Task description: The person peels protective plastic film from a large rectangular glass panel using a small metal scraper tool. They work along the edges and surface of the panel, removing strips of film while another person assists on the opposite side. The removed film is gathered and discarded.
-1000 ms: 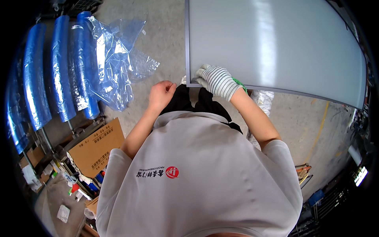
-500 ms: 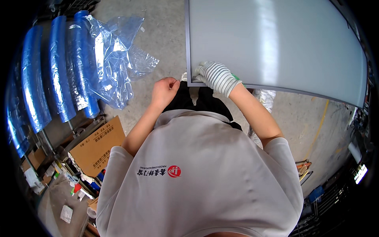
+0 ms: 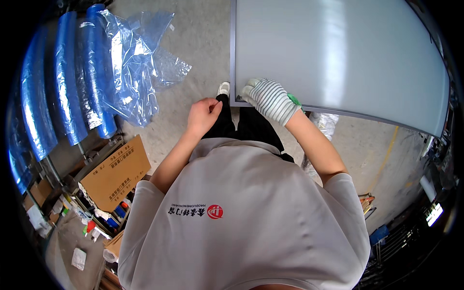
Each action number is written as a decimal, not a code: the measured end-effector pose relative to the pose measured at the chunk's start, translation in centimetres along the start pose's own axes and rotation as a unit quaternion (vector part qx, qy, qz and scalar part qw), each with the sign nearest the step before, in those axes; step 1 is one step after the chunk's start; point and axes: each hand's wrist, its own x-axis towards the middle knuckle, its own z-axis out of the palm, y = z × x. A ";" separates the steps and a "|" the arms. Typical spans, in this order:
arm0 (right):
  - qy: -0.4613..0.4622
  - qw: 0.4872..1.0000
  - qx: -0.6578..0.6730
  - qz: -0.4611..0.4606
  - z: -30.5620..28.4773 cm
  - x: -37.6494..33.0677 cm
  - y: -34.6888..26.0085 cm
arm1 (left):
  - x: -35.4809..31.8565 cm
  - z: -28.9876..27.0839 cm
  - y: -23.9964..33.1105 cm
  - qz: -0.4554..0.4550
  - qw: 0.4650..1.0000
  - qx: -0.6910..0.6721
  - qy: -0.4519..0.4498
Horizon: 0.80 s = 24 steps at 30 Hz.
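A large grey framed panel [image 3: 285,43] lies flat at the upper right, its slim darker frame [image 3: 233,58] running along the left and near edges. My right hand [image 3: 271,100], in a white glove with dark stripes and a green patch, rests at the panel's near left corner. Its fingers are bent together there, and what they grip, if anything, is hidden. Left of that corner, apart from the frame, my bare left hand [image 3: 205,116] is held closed with thumb against curled fingers. Anything inside it is too small or covered to make out.
Blue film rolls [image 3: 67,77] stand on a rack at the left, with loose clear film [image 3: 140,63] hanging off. Below them is a cardboard sheet [image 3: 116,171] beside a cluttered shelf. A wrapped bundle [image 3: 323,126] shows under the panel's near edge. My white shoe [image 3: 224,89] is near the corner.
My left shoe now shows more fully beside the panel's corner. The right hand stays at the corner with only a slight shift, and the left hand remains closed beside it.
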 end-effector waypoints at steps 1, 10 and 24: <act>-0.004 1.000 0.011 0.006 0.1 -0.1 -0.2 | 0.0 0.0 -0.2 -0.004 1.000 0.001 0.000; -0.018 0.994 0.013 0.106 -0.6 -0.9 0.2 | 0.4 -0.1 -0.7 -0.001 1.000 -0.016 0.010; -0.077 0.986 -0.024 0.146 -1.2 1.4 -2.4 | 0.6 -0.7 -0.9 0.029 0.999 -0.027 0.031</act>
